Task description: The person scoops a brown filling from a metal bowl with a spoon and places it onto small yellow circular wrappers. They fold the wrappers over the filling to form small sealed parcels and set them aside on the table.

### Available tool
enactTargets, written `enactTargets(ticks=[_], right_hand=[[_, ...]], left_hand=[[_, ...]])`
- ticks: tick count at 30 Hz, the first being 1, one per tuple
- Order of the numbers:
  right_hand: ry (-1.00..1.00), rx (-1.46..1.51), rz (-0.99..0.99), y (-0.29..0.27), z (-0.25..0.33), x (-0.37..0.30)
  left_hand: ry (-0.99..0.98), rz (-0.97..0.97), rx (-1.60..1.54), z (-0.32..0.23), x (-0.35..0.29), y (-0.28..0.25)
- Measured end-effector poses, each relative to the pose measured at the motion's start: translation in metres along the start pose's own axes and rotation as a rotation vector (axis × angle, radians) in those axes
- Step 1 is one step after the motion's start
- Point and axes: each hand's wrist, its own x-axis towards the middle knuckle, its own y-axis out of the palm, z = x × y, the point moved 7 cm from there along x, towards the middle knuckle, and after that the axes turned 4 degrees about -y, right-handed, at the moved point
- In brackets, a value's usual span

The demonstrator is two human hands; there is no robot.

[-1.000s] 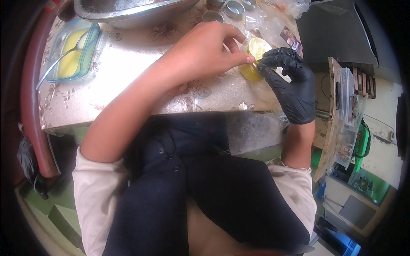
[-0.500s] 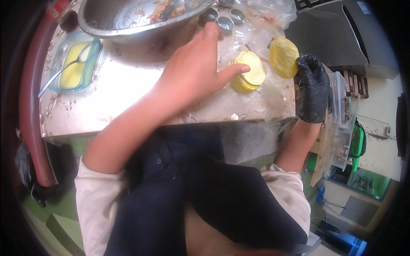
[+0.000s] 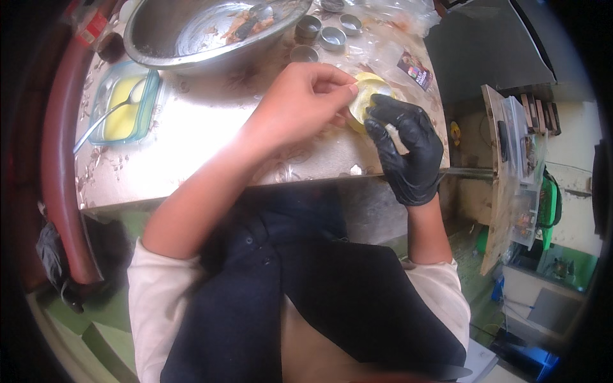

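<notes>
At the table's right part, both my hands meet at a pale, silvery round piece (image 3: 364,97) smeared with yellow. It could be a small tin or a thin round sheet; I cannot tell which. The thumb and fingers of my bare left hand (image 3: 305,99) pinch its left edge. My right hand (image 3: 410,137), in a black glove, has its fingers curled against its right side. Right behind and under the piece shows the yellow edge of a stack of round yellow sheets (image 3: 369,76), mostly covered by it and by my fingers.
Several small metal tins (image 3: 332,38) stand beyond my left hand. At the back is a large metal basin (image 3: 185,62) with pinkish filling and a spoon. A glass dish (image 3: 121,108) of yellow liquid holds another spoon. Clear plastic and a dark printed packet (image 3: 414,70) lie at right.
My left hand has moved back from the tins to the stack. My gloved right hand has come left from the table's edge to meet it; the yellow sheet it held cannot be told apart.
</notes>
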Motion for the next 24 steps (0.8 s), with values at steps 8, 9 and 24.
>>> enactTargets(ticks=[8,9,24], right_hand=[[0.393,0.143,-0.214,-0.015,-0.039,0.002],[0.486,0.282,-0.238,-0.013,-0.046,0.001],[0.073,0.482,-0.424,-0.042,-0.017,0.025]], left_hand=[[0.096,-0.007,-0.06,-0.009,-0.001,0.009],[0.151,-0.003,-0.049,-0.013,-0.002,0.01],[0.657,-0.088,0.369,-0.061,-0.047,0.006]])
